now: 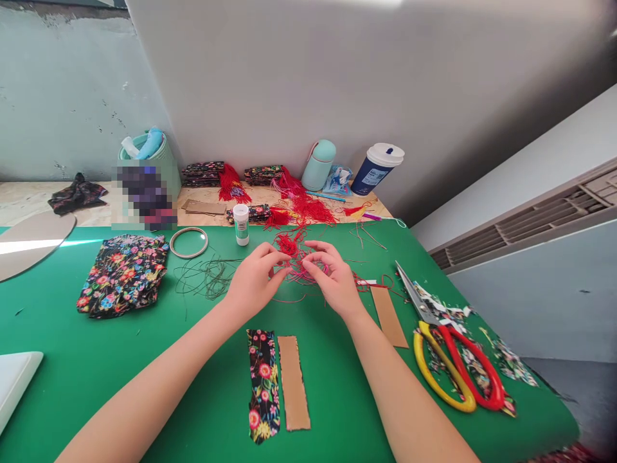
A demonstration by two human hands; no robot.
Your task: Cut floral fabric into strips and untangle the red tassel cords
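My left hand (260,273) is raised over the middle of the green mat, its thumb and forefinger pinched at thin red cord. Facing it, my right hand (333,278) has its thumb and forefinger drawn together on the same cord; the exact grip is too small to make out. A tangle of pink cord (303,276) lies beneath and between the fingertips, with a bundle of red cord (288,244) just behind. Closer to me, a black floral fabric strip (263,386) lies beside a brown cardboard strip (294,382) edged with fabric.
Large scissors (434,328) with yellow and red handles lie at right among fabric scraps, near another cardboard strip (389,316). Left are folded floral fabric (123,276), a ring of tape (189,243) and dark wire (209,276). A glue stick (241,225), bottle (319,166) and cup (377,170) stand behind.
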